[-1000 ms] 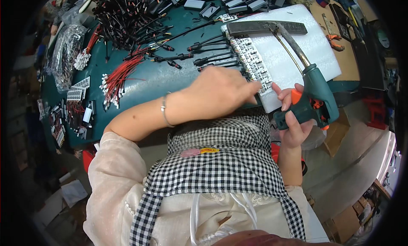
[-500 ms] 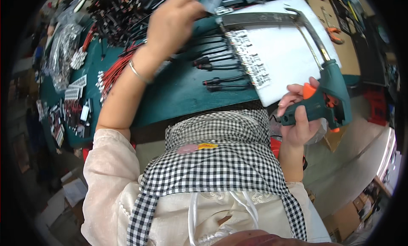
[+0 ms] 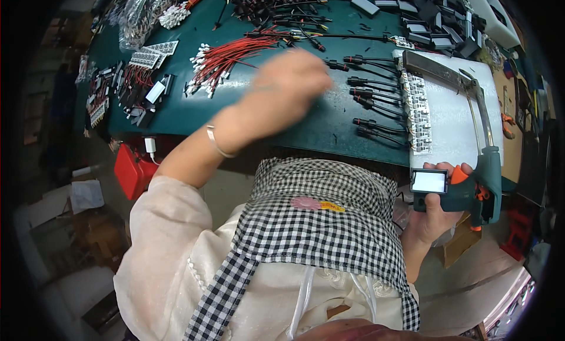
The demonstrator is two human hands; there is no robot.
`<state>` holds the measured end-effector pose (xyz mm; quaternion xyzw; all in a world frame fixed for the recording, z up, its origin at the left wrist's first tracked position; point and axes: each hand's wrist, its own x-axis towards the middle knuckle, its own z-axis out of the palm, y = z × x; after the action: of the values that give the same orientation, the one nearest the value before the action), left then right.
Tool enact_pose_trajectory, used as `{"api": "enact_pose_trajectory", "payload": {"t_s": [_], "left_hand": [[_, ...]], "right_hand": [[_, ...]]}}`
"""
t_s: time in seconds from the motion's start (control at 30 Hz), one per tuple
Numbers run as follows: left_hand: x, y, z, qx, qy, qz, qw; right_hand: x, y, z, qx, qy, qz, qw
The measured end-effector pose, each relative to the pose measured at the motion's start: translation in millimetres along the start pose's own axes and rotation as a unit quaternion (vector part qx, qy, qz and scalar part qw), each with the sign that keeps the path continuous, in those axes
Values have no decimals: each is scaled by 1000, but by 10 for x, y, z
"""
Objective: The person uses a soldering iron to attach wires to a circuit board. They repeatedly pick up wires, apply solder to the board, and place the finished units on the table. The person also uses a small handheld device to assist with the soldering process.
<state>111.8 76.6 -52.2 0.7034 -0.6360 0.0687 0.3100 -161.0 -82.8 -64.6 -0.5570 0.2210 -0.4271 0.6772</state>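
My right hand (image 3: 426,223) grips a green pistol-shaped tool (image 3: 485,185) with an orange trigger and a long metal front. A small black case (image 3: 429,181) with a white panel lies against the tool's handle, my thumb at its lower edge. Motion blurs my left hand (image 3: 291,85) over the green table; its fingers are too smeared to show whether they hold anything. Nearest to it are red wires with white plugs (image 3: 235,55) and short black connector cables (image 3: 371,96), which lead to a row of small white circuit boards (image 3: 419,114).
The circuit boards lie along a white foam board (image 3: 450,120), crossed by a dark metal bar (image 3: 438,67). Black cases (image 3: 438,26) and black cables (image 3: 276,2) are heaped at the back. Pliers with orange handles (image 3: 507,126) lie far right; a red stool (image 3: 130,170) stands below left.
The view has shifted, so the table appears lower and farther right. My left hand has moved away from the foam board's far edge. The black case now shows at my right hand.
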Motion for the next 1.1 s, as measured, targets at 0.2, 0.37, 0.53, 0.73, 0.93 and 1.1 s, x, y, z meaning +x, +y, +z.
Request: {"api": "enact_pose_trajectory", "payload": {"t_s": [0.2,0.37,0.53,0.73,0.93,1.1], "left_hand": [[-438,-796,-502,135,-127,-186,965],[-215,-566,-469,105,-30,-141,984],[332,422,-342,-232,-89,-138,959],[622,879,143,-444,-235,-173,847],[647,923,286,-470,-225,-209,827],[643,917,316,-465,-218,-217,830]], "right_hand": [[-3,9,-25,-4,-2,-7,1000],[11,-36,4,31,-19,-13,999],[53,-64,36,95,-28,-11,995],[-11,-65,29,118,14,-6,993],[-21,-71,-30,139,29,14,990],[-8,-50,-43,163,27,31,986]]}}
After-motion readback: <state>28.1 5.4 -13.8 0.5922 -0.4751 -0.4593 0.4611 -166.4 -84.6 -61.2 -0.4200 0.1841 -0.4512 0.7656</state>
